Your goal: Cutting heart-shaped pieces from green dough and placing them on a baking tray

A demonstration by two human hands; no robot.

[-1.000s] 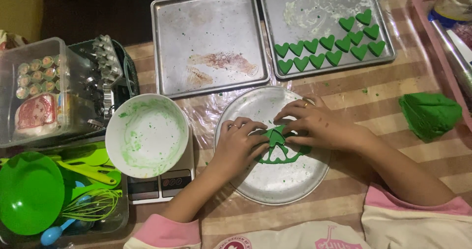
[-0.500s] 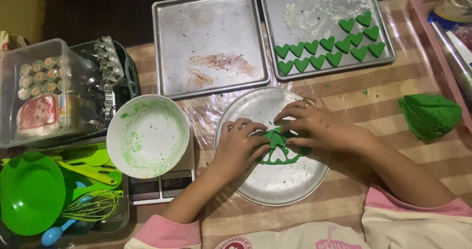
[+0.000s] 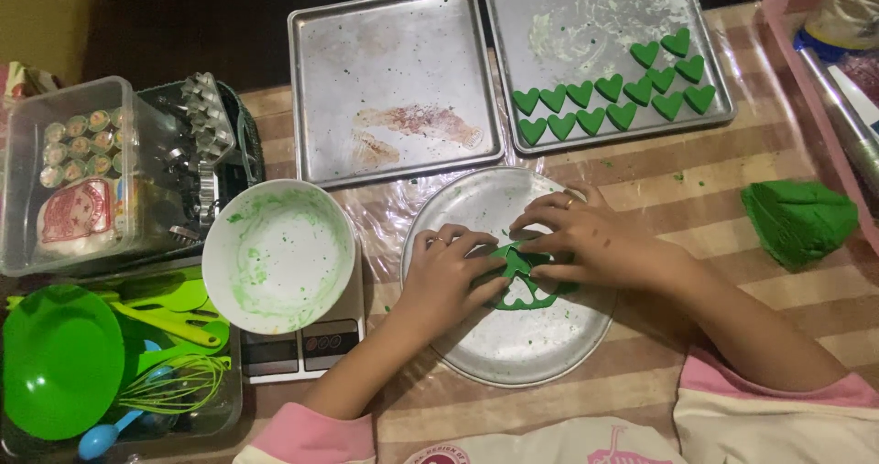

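Far to the left of the left hand (image 3: 446, 270) sit a green bowl (image 3: 57, 359) and a smeared white bowl (image 3: 277, 253) on a kitchen scale (image 3: 302, 343). That hand's fingers curl narrowly onto the green dough sheet (image 3: 524, 281), which lies just to its right on the round metal plate (image 3: 513, 345). The right hand (image 3: 591, 242) presses the sheet from the other side, fingers pinched on it. Beyond both hands lie two baking trays, the right tray (image 3: 549, 24) carrying heart-shaped dough pieces (image 3: 612, 98); a dough lump (image 3: 798, 221) rests well apart to the right on open surface

Head camera looks steeply down, close over the table (image 3: 696, 198).
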